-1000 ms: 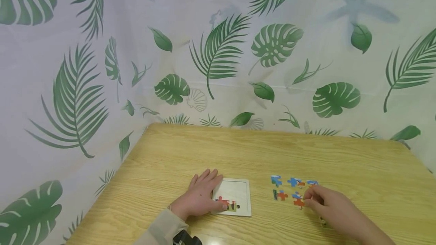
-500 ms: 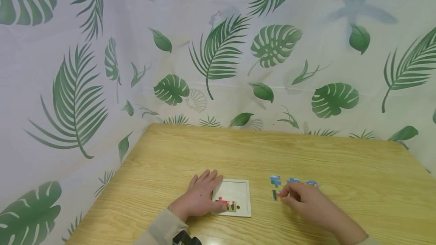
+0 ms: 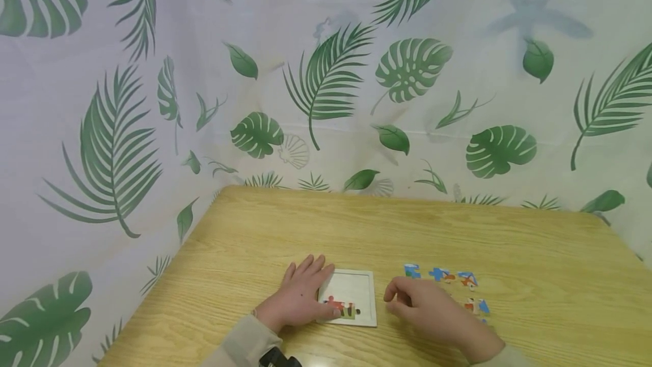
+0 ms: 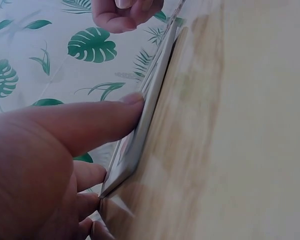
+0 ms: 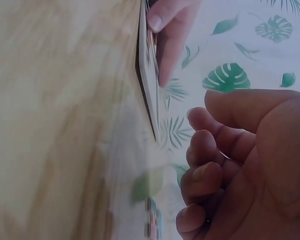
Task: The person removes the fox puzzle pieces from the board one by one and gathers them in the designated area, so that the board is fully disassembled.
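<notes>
A puzzle board [image 3: 348,286], square and pale with a raised rim, lies flat on the table. Joined red and yellow-green puzzle pieces [image 3: 346,310] sit along its near side. My left hand [image 3: 299,297] spreads over the board's left edge, thumb resting on it and fingers straight. Just right of the board hovers my right hand [image 3: 425,309], its fingers loosely curled. In the right wrist view that hand's thumb [image 5: 240,105] stands apart from the index finger, and I see nothing between them. Behind it, the loose puzzle pieces [image 3: 441,274] are partly hidden.
The wooden table [image 3: 285,220] reaches back to a white leaf-print cloth [image 3: 351,106] hanging behind and on the left. Another loose puzzle piece [image 3: 475,305] lies right of my right hand. A black wrist strap [image 3: 277,357] shows at my left sleeve [image 3: 244,341].
My right hand has moved left from the loose pieces toward the board, uncovering pieces on the right and covering others. The left hand and the board have stayed put.
</notes>
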Available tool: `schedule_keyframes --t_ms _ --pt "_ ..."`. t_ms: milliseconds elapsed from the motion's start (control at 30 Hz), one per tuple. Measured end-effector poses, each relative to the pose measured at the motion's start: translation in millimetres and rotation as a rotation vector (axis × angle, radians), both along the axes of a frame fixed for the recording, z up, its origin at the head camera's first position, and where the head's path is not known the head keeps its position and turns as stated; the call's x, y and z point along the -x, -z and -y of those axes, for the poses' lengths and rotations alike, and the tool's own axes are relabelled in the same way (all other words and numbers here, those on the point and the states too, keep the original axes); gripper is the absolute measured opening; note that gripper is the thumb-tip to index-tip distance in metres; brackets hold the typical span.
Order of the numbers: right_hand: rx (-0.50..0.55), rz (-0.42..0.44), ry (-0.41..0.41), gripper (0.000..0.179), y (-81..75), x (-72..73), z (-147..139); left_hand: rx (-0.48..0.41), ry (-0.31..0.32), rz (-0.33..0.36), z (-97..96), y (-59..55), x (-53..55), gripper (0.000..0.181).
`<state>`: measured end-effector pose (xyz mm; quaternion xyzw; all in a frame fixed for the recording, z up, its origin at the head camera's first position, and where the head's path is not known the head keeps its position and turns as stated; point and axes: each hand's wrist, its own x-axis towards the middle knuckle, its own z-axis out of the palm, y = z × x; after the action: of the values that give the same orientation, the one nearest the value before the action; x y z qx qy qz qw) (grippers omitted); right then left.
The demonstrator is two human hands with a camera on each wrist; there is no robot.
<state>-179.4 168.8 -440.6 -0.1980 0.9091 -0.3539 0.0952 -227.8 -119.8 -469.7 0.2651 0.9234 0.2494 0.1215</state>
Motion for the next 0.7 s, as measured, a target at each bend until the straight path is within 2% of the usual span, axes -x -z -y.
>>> schedule_keyframes --t_ms 233,533,700 --pt "-0.007 0.027 0.006 0.009 2.1 3.9 16 0.007 0.003 0.017 0.7 -2.2 0.0 0.095" --pt "0.017 0.005 -0.076 0.01 6.4 8.8 38 0.018 0.021 0.007 2.2 0.4 3.3 0.089" --pt "0.021 -0.013 -0.095 0.012 11.6 9.4 50 0.027 0.017 -0.006 1.8 1.8 2.9 0.089"
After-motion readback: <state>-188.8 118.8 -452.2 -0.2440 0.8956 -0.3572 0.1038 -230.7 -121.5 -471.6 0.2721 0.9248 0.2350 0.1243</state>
